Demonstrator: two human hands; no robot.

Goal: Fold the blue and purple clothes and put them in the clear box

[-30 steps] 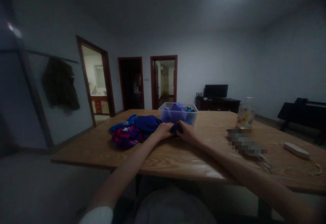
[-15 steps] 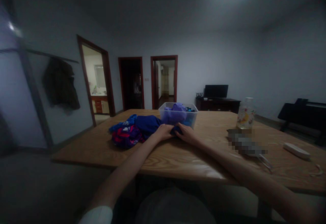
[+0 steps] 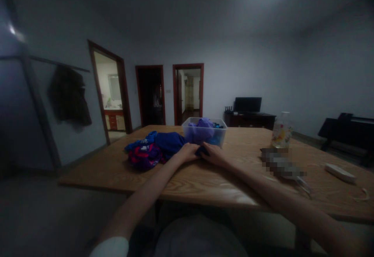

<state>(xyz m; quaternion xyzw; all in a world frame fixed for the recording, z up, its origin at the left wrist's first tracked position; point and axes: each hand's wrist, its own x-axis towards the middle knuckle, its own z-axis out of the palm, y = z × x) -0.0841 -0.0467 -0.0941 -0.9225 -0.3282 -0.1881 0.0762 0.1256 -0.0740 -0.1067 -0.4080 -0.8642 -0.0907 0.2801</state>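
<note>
Between my two hands, just in front of the plastic box, is a small dark blue cloth [image 3: 201, 151]. My left hand [image 3: 189, 152] is closed on its left side, and my right hand [image 3: 213, 154] grips its right side. The clear box [image 3: 219, 135] holds a purple cloth [image 3: 203, 129] and some darker blue pieces. To the left of my hands lie a dark blue garment [image 3: 170, 143], a red and purple patterned cloth [image 3: 145, 156] and a brighter blue cloth [image 3: 134, 145], bunched together.
On the right of the wooden table [image 3: 204, 188] stand a clear patterned jug [image 3: 281, 134], a pixelated object [image 3: 282, 165] and a white oblong case [image 3: 340, 172]. A thin curved strip [image 3: 364, 195] lies near the right edge.
My right hand has shifted very slightly at the dark cloth. The box and the clothes on the left have stayed where they were.
</note>
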